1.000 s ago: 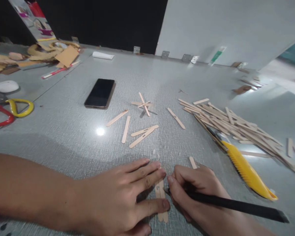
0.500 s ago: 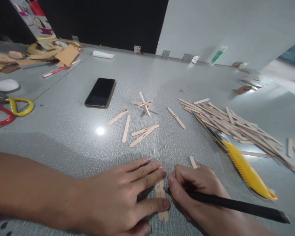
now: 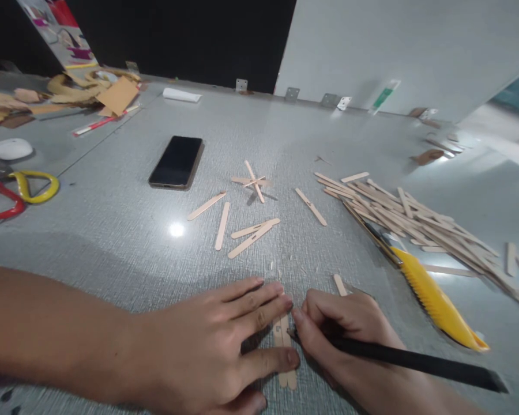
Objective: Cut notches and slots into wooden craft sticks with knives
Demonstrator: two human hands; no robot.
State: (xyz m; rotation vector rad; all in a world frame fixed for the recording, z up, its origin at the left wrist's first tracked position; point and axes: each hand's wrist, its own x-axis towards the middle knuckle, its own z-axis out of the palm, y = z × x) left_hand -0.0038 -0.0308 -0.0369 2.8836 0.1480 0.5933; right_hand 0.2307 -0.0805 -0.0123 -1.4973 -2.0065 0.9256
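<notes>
At the near edge of the grey table (image 3: pixel 112 230), the left hand (image 3: pixel 216 340) lies palm down with its fingers spread fairly wide. The index and middle fingertips and the thumb press on a pair of wooden sticks (image 3: pixel 285 340), which lie side by side, running near to far, between the two hands. The right hand (image 3: pixel 341 328) is just right of them, its fingers curled tightly round a black pencil (image 3: pixel 410 361). The pencil's tip seems to touch the right edge of the sticks beside a small dark mark, though the contact is too small to be sure of. The long shaft of the pencil runs off to the right. A short stick piece (image 3: pixel 339 285) lies just beyond the right hand's knuckles. To the right, a yellow utility knife (image 3: pixel 435 302) lies at a slant, its blade end tucked under the near edge of a big stick pile (image 3: pixel 415 222) that spreads along the right side. In the middle of the table lie several loose sticks (image 3: pixel 246 230), and farther back a small crossed cluster (image 3: pixel 253 182). A dark phone (image 3: pixel 176 162) lies face up to the left of that cluster. At the far left are scissors (image 3: pixel 19 190) with red and yellow handles, a white oval object (image 3: pixel 12 148) just behind them, and cardboard scraps (image 3: pixel 112 95) in the far left corner.
</notes>
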